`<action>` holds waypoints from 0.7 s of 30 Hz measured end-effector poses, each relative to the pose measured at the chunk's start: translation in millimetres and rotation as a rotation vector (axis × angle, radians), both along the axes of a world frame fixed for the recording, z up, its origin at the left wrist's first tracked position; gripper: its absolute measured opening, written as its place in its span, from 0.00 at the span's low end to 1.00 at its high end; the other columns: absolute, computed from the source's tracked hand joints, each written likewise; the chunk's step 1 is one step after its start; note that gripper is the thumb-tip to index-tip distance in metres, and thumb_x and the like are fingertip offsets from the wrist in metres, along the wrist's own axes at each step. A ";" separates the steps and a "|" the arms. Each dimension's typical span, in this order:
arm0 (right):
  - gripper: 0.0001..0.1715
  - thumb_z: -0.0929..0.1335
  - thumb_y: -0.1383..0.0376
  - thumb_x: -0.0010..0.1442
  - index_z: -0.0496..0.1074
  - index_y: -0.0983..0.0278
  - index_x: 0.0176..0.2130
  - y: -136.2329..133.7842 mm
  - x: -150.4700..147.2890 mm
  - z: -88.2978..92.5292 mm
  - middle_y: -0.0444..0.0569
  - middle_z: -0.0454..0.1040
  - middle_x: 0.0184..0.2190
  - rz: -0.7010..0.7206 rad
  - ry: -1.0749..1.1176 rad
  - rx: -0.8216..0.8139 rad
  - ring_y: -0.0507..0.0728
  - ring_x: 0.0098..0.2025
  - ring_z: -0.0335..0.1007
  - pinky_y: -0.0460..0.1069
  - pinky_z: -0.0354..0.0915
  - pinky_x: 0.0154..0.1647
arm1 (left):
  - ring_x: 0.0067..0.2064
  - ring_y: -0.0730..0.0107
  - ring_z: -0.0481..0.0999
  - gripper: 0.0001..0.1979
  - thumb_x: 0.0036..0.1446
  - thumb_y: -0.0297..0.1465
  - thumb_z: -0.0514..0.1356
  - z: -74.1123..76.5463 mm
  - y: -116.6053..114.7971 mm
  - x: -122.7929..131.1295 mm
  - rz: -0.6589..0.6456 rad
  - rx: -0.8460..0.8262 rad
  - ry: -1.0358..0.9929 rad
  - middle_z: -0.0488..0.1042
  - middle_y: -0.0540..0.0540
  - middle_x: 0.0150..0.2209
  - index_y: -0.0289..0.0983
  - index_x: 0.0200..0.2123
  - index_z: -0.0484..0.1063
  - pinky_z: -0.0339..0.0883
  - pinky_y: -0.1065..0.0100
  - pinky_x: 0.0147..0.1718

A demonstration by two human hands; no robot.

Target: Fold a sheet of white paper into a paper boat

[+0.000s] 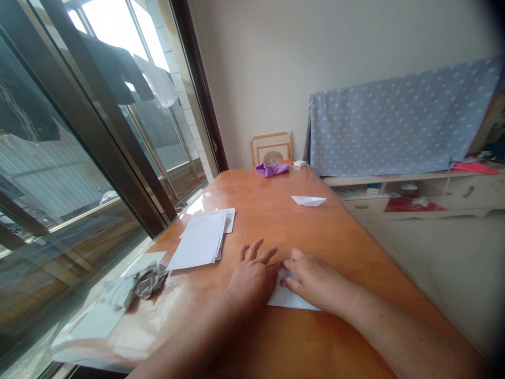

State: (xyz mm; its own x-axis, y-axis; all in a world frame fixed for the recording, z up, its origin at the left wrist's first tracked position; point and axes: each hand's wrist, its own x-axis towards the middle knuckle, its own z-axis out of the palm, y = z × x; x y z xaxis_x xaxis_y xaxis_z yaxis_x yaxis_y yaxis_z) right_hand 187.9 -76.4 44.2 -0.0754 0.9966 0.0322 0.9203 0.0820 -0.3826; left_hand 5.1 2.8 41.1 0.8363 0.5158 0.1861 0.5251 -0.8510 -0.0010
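On the wooden table, a white sheet of paper (294, 300) lies under my two hands, its upper part narrowing to a folded point between them. My left hand (254, 276) grips the left side of the paper near that point, with its other fingers raised and spread. From the right, my right hand (311, 276) pinches the paper, thumb along its face and fingers curled at the top. The fingertips of both hands meet at the point, so the fold there is partly hidden. Farther up the table stands a white folded paper boat (308, 201).
A stack of white paper (199, 242) lies to the left on the table (252, 221). Crumpled grey cloth (150, 280) rests near the left edge. A purple cloth (272, 169), a small white box (299, 163) and a framed picture (272, 147) are at the far end.
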 end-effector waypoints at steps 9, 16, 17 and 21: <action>0.18 0.66 0.51 0.64 0.77 0.59 0.43 0.1 1.6 -2.0 0.50 0.70 0.40 0.008 -0.031 0.019 0.59 0.39 0.72 0.50 0.58 0.37 | 0.73 0.46 0.43 0.18 0.63 0.32 0.58 4.3 -5.0 -17.2 -0.123 0.188 0.086 0.62 0.49 0.67 0.46 0.56 0.73 0.29 0.37 0.67; 0.21 0.65 0.51 0.65 0.76 0.58 0.50 -0.4 2.2 -2.4 0.52 0.70 0.41 0.027 -0.015 0.033 0.61 0.42 0.73 0.51 0.61 0.42 | 0.72 0.47 0.46 0.17 0.64 0.33 0.56 5.6 -15.0 -40.2 -0.102 0.181 0.059 0.65 0.50 0.66 0.47 0.54 0.75 0.31 0.40 0.67; 0.22 0.65 0.51 0.65 0.76 0.58 0.52 -0.7 1.9 -1.9 0.53 0.70 0.41 0.028 -0.009 0.029 0.62 0.43 0.73 0.51 0.62 0.43 | 0.72 0.47 0.46 0.17 0.64 0.33 0.56 6.2 -16.5 -43.0 -0.095 0.174 0.059 0.65 0.50 0.66 0.47 0.55 0.75 0.31 0.40 0.67; 0.25 0.65 0.52 0.65 0.74 0.58 0.56 -1.1 0.6 0.3 0.54 0.70 0.43 0.024 -0.003 0.008 0.63 0.44 0.73 0.53 0.63 0.45 | 0.72 0.48 0.47 0.17 0.64 0.33 0.57 10.3 -22.0 -52.3 -0.079 0.162 0.075 0.65 0.50 0.66 0.47 0.55 0.75 0.33 0.41 0.68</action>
State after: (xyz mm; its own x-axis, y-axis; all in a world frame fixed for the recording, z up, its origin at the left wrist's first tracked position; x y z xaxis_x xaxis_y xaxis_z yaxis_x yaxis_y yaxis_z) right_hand 188.5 -77.4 44.5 -0.0997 0.9942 0.0400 0.9193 0.1074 -0.3787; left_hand -47.2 -19.2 51.3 0.8877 0.4163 0.1970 0.4499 -0.8752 -0.1778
